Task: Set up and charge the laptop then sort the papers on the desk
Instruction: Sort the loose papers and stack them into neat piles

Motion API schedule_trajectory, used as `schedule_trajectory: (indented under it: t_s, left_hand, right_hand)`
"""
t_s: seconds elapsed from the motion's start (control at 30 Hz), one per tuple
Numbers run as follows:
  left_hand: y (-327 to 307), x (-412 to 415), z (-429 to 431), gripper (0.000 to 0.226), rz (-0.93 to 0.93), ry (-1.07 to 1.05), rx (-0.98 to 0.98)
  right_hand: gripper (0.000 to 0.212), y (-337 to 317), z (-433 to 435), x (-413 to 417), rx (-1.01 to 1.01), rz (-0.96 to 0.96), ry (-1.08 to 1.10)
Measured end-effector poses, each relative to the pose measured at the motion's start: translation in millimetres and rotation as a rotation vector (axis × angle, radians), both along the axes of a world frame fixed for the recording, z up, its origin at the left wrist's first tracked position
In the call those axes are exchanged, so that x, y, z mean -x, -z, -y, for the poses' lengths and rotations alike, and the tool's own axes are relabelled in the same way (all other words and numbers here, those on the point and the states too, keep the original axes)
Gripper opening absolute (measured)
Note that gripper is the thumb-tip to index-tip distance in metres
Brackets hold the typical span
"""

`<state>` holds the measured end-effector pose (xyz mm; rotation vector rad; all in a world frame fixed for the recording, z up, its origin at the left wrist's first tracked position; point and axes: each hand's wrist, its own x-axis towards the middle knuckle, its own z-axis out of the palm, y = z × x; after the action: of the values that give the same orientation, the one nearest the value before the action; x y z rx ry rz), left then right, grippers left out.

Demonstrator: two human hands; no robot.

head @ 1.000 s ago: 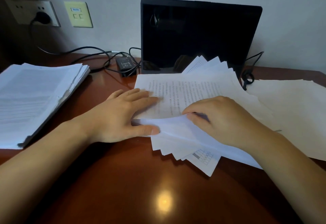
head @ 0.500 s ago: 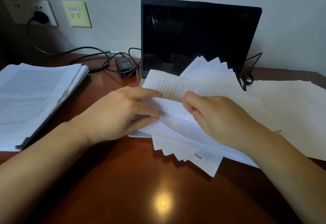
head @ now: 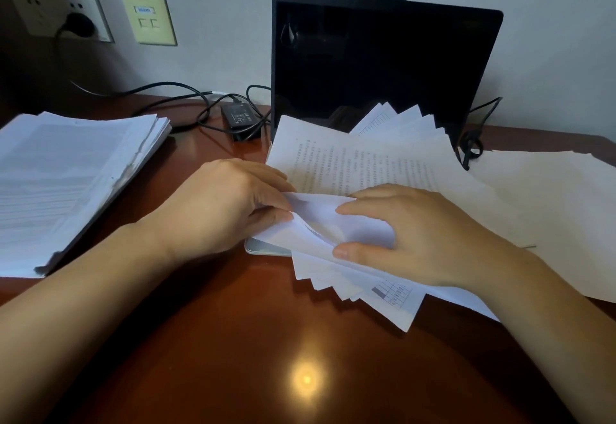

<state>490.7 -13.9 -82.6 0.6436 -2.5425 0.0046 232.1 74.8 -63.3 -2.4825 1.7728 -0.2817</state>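
An open laptop (head: pixel 383 56) with a dark screen stands at the back of the desk, its keyboard hidden under a fanned pile of printed sheets (head: pixel 366 163). My left hand (head: pixel 220 210) pinches the near left edge of the top sheets, which curl upward. Beside it, my right hand (head: pixel 416 237) grips the same bent sheets between thumb and fingers. A black charger brick (head: pixel 240 121) lies left of the laptop, with its cable running to a plug in the wall socket (head: pixel 76 23).
A thick stack of paper (head: pixel 66 173) lies at the left of the brown wooden desk (head: pixel 233 357). More loose sheets (head: pixel 550 207) spread at the right. A second cable (head: pixel 473 146) coils at the laptop's right side.
Both hands went from lying flat on the pile to curling round the near edge of the top sheets, which now lift and bend off the pile.
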Motion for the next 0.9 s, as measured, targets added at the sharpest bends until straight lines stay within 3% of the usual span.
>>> schedule_trajectory:
  t_s: [0.17,0.33,0.47,0.67,0.8,0.9]
  left_hand:
    - [-0.4,0.7,-2.8,0.011,-0.105,-0.033,-0.079]
    - [0.0,1.2,-2.8,0.018,-0.115,-0.036,-0.132]
    - [1.2,-2.3,-2.9,0.017,-0.075,-0.019,-0.154]
    - [-4.2,-4.9,-2.6,0.047,-0.063,-0.031,-0.025]
    - [-5.5,-0.8,-4.8,0.037,0.037,-0.034,0.133]
    - [3.8,2.1,-2.9,0.024,0.066,-0.024,0.183]
  right_hand:
    - [0.044,2.6,2.3,1.2,0.112,0.051,-0.086]
    - [0.023,0.8,3.0,7.5,0.125,0.088,-0.081]
    - [0.023,-0.9,1.7,9.0,0.046,-0.006,-0.084]
    - [0.024,-2.4,7.8,20.8,0.254,-0.005,0.136]
    - [0.019,-2.6,9.2,29.0,0.421,0.13,0.224]
    - [0.022,-5.4,8.6,27.9,0.337,0.242,0.136]
